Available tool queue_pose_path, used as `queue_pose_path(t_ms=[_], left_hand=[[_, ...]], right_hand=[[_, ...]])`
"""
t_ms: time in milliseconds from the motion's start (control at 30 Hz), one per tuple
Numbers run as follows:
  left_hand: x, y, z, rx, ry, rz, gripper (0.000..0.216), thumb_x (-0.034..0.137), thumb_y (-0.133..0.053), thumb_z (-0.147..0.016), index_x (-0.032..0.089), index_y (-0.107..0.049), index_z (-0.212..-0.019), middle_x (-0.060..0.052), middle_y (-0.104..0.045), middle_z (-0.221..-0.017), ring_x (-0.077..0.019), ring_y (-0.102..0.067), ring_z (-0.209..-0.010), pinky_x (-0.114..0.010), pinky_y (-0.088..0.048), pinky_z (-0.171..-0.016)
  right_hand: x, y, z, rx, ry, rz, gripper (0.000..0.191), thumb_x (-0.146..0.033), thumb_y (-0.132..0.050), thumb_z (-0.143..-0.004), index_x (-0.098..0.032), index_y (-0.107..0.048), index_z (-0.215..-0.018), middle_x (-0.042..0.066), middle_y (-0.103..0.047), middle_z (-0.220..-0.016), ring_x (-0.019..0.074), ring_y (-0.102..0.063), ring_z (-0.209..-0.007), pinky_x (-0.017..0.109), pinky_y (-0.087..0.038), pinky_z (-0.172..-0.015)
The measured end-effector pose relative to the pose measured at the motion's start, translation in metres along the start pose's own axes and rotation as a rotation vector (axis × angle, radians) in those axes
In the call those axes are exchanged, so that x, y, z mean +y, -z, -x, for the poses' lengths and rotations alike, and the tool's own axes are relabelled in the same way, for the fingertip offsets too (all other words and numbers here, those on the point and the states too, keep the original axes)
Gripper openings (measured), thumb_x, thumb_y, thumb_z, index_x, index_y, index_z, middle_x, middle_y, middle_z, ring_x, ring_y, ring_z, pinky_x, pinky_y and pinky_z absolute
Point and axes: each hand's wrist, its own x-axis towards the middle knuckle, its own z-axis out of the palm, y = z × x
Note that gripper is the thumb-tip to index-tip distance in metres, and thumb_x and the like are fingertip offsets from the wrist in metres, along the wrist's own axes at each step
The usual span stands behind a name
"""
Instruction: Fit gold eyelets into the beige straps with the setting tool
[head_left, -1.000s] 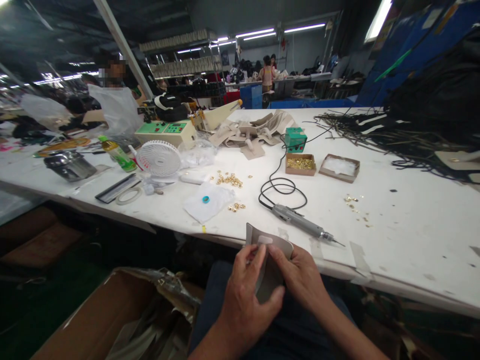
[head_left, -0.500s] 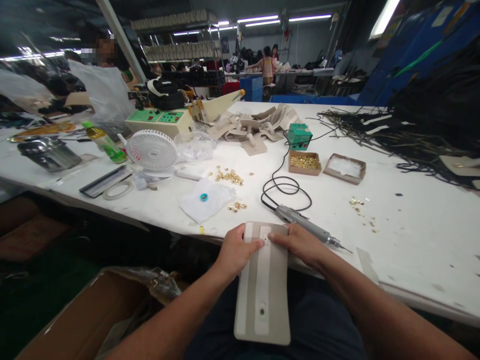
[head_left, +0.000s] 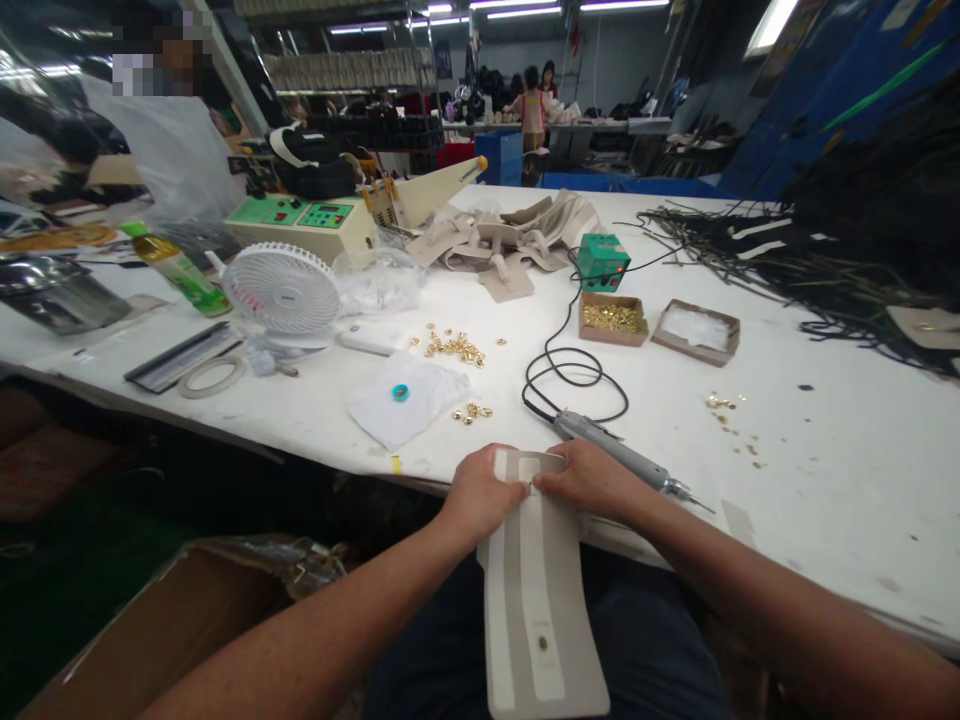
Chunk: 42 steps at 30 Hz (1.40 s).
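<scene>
A beige panel (head_left: 574,600) with lighter strips hangs over my lap at the table's front edge. My left hand (head_left: 484,490) grips its upper left side, and my right hand (head_left: 589,480) grips the upper right. Both thumbs press on the pale middle strip beside a small dark hole; the other fingers are behind the panel. A second dark spot shows near the strip's lower end. Just beyond my right hand lies a grey electric screwdriver (head_left: 630,455), its bit pointing right. Several gold fittings (head_left: 472,412) lie on the table beyond my left hand.
A cardboard box of gold pieces (head_left: 613,318) stands near a green power unit (head_left: 602,262). To the left are a white fan (head_left: 283,295), a tape roll (head_left: 212,377) and a bottle (head_left: 176,270). Beige pieces (head_left: 510,240) are heaped behind. An open carton (head_left: 187,620) sits below left.
The panel's lower end has swung right and down, and the panel now bends more. My thumbs have come closer together at the hole. The camera view has shifted slightly.
</scene>
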Motion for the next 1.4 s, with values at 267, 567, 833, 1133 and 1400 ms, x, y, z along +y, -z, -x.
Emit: queue_pose_path(t_ms=[267, 567, 833, 1133, 1400], left_hand=[[0.011, 0.006, 0.003, 0.031, -0.106, -0.181, 0.066, 0.014, -0.080, -0.072, 0.018, -0.063, -0.136, -0.011, -0.073, -0.128, -0.0302, -0.068, -0.117, -0.042, -0.053, -0.102], [-0.029, 0.001, -0.015, 0.158, -0.911, -0.452, 0.020, 0.035, -0.067, -0.097, 0.027, -0.077, -0.112, -0.006, -0.077, -0.120, -0.0285, -0.068, -0.116, -0.048, -0.056, -0.101], [-0.038, 0.000, -0.027, 0.180, -0.874, -0.387, 0.031, 0.054, -0.068, -0.094, 0.028, -0.080, -0.105, -0.003, -0.080, -0.112, -0.0265, -0.072, -0.107, -0.044, -0.060, -0.096], [-0.045, -0.001, -0.032, 0.168, -0.812, -0.385, 0.037, 0.062, -0.066, -0.092, 0.030, -0.080, -0.104, -0.003, -0.081, -0.112, -0.0298, -0.070, -0.111, -0.050, -0.058, -0.098], [-0.041, 0.003, -0.038, 0.179, -0.892, -0.427, 0.039, 0.065, -0.066, -0.091, 0.031, -0.081, -0.102, -0.002, -0.082, -0.108, -0.0272, -0.073, -0.106, -0.043, -0.061, -0.095]], right_hand=[[0.000, 0.003, -0.003, 0.002, -0.011, 0.009, 0.019, -0.031, -0.069, -0.080, -0.016, -0.077, -0.089, 0.007, -0.076, -0.079, 0.0195, -0.068, -0.071, 0.026, -0.044, -0.059], [-0.004, 0.009, -0.003, 0.133, 0.003, 0.022, 0.020, -0.041, -0.073, -0.078, -0.021, -0.079, -0.079, 0.006, -0.077, -0.076, 0.0228, -0.069, -0.070, 0.030, -0.044, -0.057], [0.009, 0.010, 0.028, 0.440, 0.133, -0.004, 0.032, -0.039, -0.079, -0.080, -0.029, -0.079, -0.110, 0.002, -0.080, -0.099, 0.0252, -0.075, -0.085, 0.032, -0.055, -0.075], [0.173, 0.085, 0.117, 0.923, -0.214, 0.045, 0.024, -0.043, -0.061, -0.086, -0.025, -0.076, -0.087, 0.004, -0.079, -0.087, 0.0218, -0.070, -0.074, 0.036, -0.054, -0.077], [0.230, 0.119, 0.101, 0.899, -0.238, 0.119, 0.026, -0.037, -0.060, -0.084, -0.026, -0.081, -0.095, 0.003, -0.079, -0.093, 0.0215, -0.070, -0.084, 0.034, -0.052, -0.085]])
